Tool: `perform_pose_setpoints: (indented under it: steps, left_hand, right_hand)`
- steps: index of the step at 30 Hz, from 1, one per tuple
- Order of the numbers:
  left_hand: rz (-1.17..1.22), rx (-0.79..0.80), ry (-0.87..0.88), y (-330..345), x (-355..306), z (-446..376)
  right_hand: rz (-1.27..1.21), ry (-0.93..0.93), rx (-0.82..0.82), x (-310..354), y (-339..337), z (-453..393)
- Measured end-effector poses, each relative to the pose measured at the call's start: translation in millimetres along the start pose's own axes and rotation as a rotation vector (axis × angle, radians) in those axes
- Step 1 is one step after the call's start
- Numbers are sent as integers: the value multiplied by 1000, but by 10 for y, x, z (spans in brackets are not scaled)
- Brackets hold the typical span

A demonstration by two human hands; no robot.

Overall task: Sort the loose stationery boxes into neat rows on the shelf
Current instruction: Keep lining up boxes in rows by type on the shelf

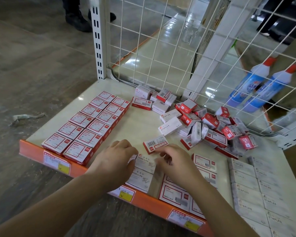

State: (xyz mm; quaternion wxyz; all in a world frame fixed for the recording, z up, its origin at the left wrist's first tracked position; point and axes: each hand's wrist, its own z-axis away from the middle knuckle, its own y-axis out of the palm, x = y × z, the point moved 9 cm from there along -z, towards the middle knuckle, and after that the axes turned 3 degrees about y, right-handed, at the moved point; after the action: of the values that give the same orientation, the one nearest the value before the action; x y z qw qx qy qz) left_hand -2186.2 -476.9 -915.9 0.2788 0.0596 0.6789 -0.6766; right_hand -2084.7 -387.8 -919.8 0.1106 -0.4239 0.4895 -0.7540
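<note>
A cream shelf (140,120) with an orange front edge (32,151) carries red-bordered white boxes in rows (91,125); beyond them lies a red-and-white pile (212,127); behind the shelf, white wire mesh (161,48); blue bottles with red caps (260,86).

I'm looking at a shop aisle: white metal shelf (140,117) w/ orange front rail (85,170) carrying price labels (56,161), wire mesh back panel (161,48), boxed stationery stock (85,125) in rows, bottles (263,88) on the next shelf.
</note>
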Motion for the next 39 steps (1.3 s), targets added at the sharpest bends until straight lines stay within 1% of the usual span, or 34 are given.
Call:
perform_pose_setpoints:
  steps: [3, 6, 10, 16, 23, 32, 35, 39]
  left_hand:
    - [7, -30, -6, -4, -40, -48]
    - [25, -51, -16, -14, -81, -110]
    - [37, -56, -24, 11, -113, -195]
    - [41, -47, -27, 77, -78, -282]
    - [62, -32, -41, 82, -54, -346]
    - [75, -36, -58, 31, -11, -379]
    - [89, -52, -67, 20, 15, -375]
    - [96, -94, -58, -19, 19, -372]
  right_hand:
    - [40, 25, -103, -102, -170, -60]
    - [86, 29, -139, -169, -216, -120]
    - [157, 8, -87, -213, -170, -217]
    - [129, 27, 10, -318, -92, -383]
    - [77, 12, 10, -326, -105, -519]
    - [140, -15, 121, -274, -85, -600]
    - [149, -12, 123, -279, -89, -598]
    - [74, 3, 68, -281, -226, -525]
